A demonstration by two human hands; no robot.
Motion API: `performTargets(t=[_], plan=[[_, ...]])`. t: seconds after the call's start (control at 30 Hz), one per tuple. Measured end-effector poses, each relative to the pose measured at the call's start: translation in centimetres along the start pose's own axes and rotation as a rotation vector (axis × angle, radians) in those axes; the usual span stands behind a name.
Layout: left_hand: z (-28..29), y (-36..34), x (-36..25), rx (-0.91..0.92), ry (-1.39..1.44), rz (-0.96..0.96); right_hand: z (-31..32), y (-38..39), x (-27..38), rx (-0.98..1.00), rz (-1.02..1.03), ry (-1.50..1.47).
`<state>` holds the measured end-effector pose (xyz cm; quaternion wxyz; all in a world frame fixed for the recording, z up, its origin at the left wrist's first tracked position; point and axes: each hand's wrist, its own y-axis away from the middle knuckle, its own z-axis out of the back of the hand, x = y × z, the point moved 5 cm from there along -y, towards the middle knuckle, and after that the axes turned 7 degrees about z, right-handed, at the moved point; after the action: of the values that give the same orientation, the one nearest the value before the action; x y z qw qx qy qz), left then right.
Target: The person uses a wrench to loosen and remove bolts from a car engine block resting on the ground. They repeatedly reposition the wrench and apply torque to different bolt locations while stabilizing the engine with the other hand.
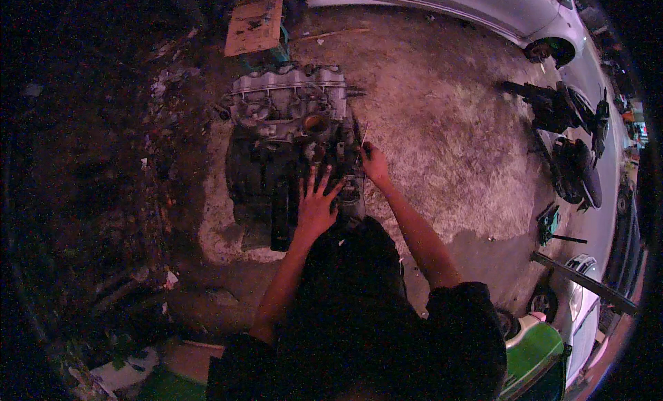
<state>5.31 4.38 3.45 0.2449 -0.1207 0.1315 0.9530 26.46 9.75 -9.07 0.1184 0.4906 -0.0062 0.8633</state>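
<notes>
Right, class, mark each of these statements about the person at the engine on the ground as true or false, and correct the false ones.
1. The left hand lies flat with fingers spread on the engine. True.
2. The right hand is empty. False: it grips a thin rod-like tool at the engine's right side.
3. The engine sits on a workbench. False: it rests on the bare ground.
4. A wooden board lies beyond the engine. True.
5. A light-coloured car stands at the upper right. True.
6. Both hands are off the engine. False: the left rests on it.
</notes>
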Motion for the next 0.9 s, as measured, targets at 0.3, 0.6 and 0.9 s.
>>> performTargets(t=[0.3, 0.6, 0.9], plan=[[-0.5, 0.0, 0.0, 0.034, -0.007, 0.014, -6.4, 0.9, -11.1, 0.110, -0.518, -1.105], [-0.5, 0.0, 0.1, 0.039, -0.016, 0.023, 0.0, 0.4, -7.4, -0.121, -0.129, -0.590], [0.0, 0.0, -0.2, 0.043, 0.021, 0.030, 2.8, 5.9, 2.2, -0.317, 0.243, 0.008]])
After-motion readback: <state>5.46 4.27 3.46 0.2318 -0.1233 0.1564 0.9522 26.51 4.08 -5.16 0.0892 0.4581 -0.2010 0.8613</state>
